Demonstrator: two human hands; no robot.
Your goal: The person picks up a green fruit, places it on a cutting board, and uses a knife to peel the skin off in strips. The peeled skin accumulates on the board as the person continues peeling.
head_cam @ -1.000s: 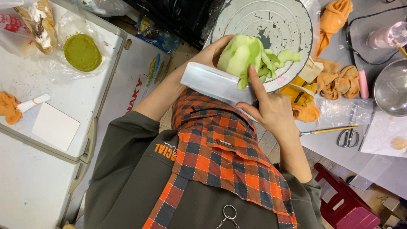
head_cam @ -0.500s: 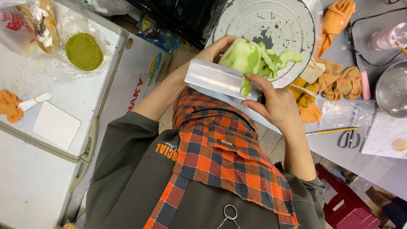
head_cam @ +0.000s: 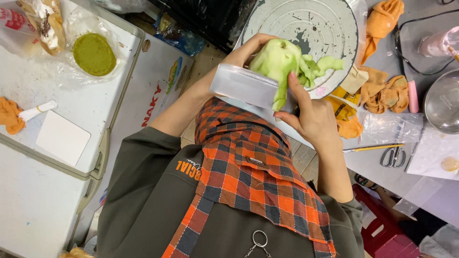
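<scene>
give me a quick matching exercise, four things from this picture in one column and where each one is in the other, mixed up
Things:
1. pale green lump
2. scissors
3. green disc
4. orange cloth

Places:
A. on the white chest top, under clear plastic
B. beside the yellow pencil on the grey table
C. between both hands, in front of the round metal turntable
D. at the top edge, just beside the turntable's rim

Pairs: 1-C, 2-B, 3-A, 4-D
</scene>
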